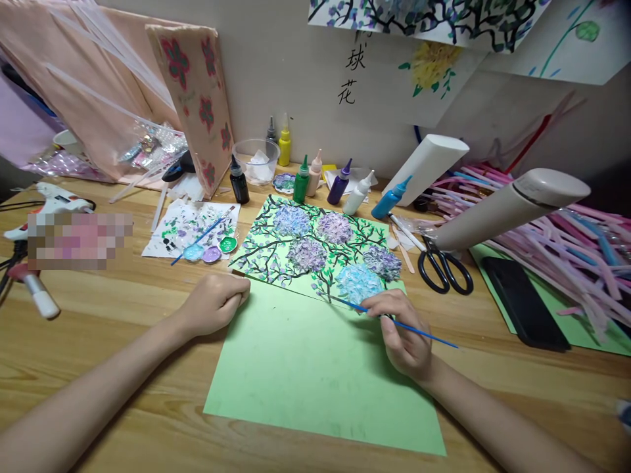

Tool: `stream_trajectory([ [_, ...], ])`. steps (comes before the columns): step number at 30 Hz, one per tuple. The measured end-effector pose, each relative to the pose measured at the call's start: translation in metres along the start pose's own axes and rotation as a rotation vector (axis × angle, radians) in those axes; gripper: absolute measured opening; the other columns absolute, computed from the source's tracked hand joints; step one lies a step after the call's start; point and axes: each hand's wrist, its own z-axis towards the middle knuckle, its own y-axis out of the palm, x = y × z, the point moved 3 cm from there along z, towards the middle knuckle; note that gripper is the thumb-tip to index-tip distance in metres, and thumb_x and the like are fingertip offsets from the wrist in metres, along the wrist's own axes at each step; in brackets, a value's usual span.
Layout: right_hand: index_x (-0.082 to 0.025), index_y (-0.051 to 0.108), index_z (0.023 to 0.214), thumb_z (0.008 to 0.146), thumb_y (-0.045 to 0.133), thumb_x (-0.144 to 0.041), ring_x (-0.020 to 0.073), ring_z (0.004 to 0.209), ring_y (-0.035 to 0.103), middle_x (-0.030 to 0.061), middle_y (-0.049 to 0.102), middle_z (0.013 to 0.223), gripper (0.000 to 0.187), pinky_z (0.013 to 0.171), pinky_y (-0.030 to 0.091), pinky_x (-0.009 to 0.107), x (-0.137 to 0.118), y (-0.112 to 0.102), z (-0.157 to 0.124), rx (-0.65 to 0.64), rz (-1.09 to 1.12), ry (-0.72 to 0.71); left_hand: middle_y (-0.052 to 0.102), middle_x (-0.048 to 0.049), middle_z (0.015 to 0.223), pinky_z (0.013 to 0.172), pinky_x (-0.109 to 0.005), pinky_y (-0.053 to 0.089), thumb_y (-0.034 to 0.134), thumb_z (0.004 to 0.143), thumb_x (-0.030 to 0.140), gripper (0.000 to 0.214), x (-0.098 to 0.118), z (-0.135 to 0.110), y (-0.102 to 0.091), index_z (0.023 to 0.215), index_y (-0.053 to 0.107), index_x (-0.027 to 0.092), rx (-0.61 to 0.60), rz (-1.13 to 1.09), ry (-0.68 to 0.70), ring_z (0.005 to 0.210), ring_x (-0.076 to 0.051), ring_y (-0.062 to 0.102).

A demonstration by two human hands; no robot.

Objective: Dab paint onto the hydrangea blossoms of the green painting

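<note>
A thin, blue-handled paintbrush (419, 331) slants over the lower edge of a light-green paper painting of blue and purple blossoms (318, 251), its tip pointing left and away from the body, its long axis descending rightward. The right hand (401, 332) pinches the handle mid-length between fingers and thumb, both ends protruding; the left hand (219, 302), curled into a fist, rests near the painting's lower-left corner.

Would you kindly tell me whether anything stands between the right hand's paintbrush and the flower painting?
Nothing visible does: the right hand holds the blue paintbrush, its tip at the near edge of the flower painting, and the paint bottles stand beyond the far edge.
</note>
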Motion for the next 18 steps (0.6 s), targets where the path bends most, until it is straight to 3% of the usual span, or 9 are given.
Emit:
stream_trajectory([
  [18,-0.021,0.052,0.086,0.08,0.038,-0.009,0.0186,0.077,0.055,0.004,0.061,0.079,0.02,0.068,0.042,0.035,-0.0005,0.0009,0.0004,-0.011,-0.026,-0.001,0.04,0.0031,0.049,0.052,-0.023,0.025,0.03,0.071,0.01,0.019,0.0002,-0.0001,-0.0004,0.055,0.038,0.018,0.031,0.006,0.021,0.047,-0.01,0.036],
])
